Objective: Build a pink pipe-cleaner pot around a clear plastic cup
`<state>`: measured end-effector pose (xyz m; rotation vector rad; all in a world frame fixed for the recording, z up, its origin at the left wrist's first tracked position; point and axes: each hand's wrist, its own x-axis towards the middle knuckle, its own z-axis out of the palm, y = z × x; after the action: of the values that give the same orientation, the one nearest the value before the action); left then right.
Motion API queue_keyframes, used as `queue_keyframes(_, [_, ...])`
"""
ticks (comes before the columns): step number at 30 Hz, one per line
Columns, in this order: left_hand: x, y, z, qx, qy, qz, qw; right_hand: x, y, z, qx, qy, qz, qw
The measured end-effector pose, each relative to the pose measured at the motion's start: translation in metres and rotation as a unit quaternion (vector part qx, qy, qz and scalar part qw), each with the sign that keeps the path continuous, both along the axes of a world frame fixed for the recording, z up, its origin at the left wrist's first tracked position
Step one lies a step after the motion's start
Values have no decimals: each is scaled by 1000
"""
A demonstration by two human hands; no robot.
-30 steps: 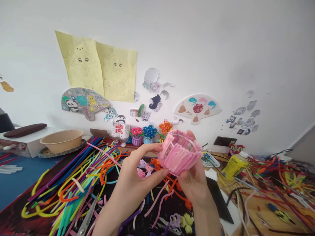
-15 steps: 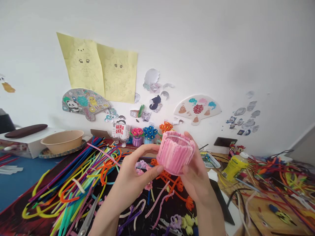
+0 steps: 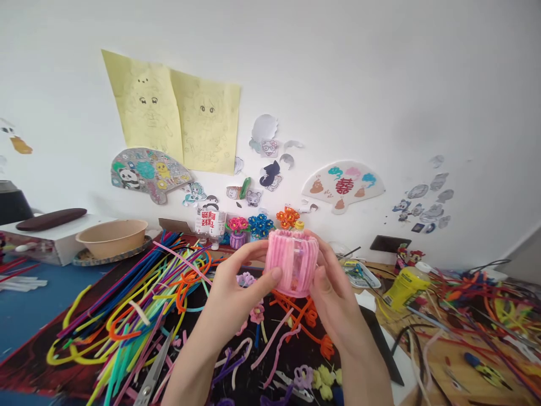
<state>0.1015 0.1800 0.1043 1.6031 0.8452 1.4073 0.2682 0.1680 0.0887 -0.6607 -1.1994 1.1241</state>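
Between both hands, above the dark work mat, is a clear plastic cup (image 3: 281, 264) covered in upright pink pipe cleaners. A bare see-through gap shows in its front, right of the middle. My left hand (image 3: 236, 282) grips it from the left, thumb pressed on the front and fingers behind. My right hand (image 3: 332, 282) is closed around its right side, with the thumb beside the gap and the fingers mostly hidden. Beneath the hands lie pink pipe cleaner strips (image 3: 273, 341) and orange pipe cleaner flowers (image 3: 310, 318).
Loose colourful pipe cleaners (image 3: 139, 304) and scissors (image 3: 156, 366) lie at left, near a beige bowl (image 3: 112, 237). Small flower pots (image 3: 261, 225) stand along the wall. A yellow bottle (image 3: 406, 287) and pliers (image 3: 486, 369) are on the right.
The cup has been turned and tipped more upright, so its see-through gap now faces me. Both hands keep hold of it. The view has shifted slightly.
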Motion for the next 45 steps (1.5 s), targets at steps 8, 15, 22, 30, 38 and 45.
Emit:
queue_keyframes(8, [-5, 10, -6, -74, -31, -55, 995, 1, 9, -6, -28, 12, 23, 999])
queue_keyframes(15, [-11, 6, -6, 21, 40, -57, 997, -4, 14, -7, -37, 57, -21, 997])
queue_keyframes(22, [-6, 2, -5, 35, 94, -45, 994, -2, 12, -8, -46, 40, -28, 998])
queue_keyframes(30, [-7, 2, -5, 36, 120, -61, 990, 8, 7, -6, -12, -11, 10, 1000])
queue_keyframes(38, [-8, 1, -8, 63, 174, -24, 982, 15, 2, -2, -13, -75, -3, 997])
queue_keyframes(45, [-10, 3, -11, 81, 153, -60, 983, 13, -4, 6, -12, -148, -34, 988])
